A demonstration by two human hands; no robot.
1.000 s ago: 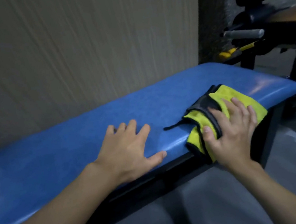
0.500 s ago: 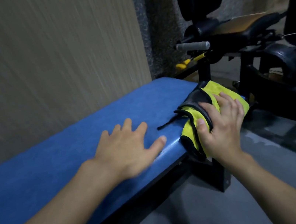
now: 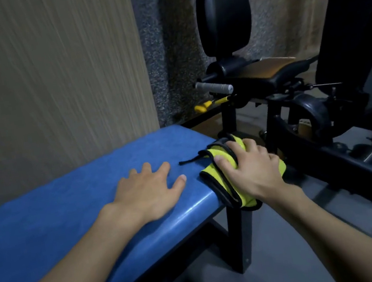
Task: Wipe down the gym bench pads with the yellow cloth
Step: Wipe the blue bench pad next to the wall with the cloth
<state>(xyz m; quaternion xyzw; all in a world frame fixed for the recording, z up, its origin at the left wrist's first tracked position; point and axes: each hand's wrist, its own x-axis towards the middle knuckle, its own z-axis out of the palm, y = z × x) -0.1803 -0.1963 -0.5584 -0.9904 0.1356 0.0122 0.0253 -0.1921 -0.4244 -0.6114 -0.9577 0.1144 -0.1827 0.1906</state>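
1. No containers are showing in this view, so nothing is sitting inside anything.
2. The bench (image 3: 69, 208), a long blue pad, is running from the near left toward the far right, its right end sitting on a black leg (image 3: 240, 237).
3. The cloth (image 3: 225, 178), yellow with dark edging, is lying folded over the pad's right end, draping across the top and down the end face; a thin dark loop (image 3: 189, 160) is trailing from it onto the blue surface.
4. A pale, finely striped wall (image 3: 48, 77) is standing just behind the bench, meeting a rough grey speckled wall (image 3: 167, 58) farther right.
5. A black machine (image 3: 296, 104) is standing to the right of the bench, on a grey floor (image 3: 284, 259), with an upright backrest (image 3: 221, 8), a brown-topped seat (image 3: 268, 69), a grey grip (image 3: 214, 87) sticking out to the left and a yellow lever (image 3: 204, 106) below it.
6. The left hand (image 3: 148, 193) is lying palm down on the pad, just left of the cloth and apart from it, fingers spread flat and holding nothing, the forearm reaching in from the near left.
7. The right hand (image 3: 251, 169) is pressing on the cloth at the pad's end, fingers curling over the folds and the thumb lying on the cloth's top edge, clamping it against the pad; its forearm is coming in from the near right.
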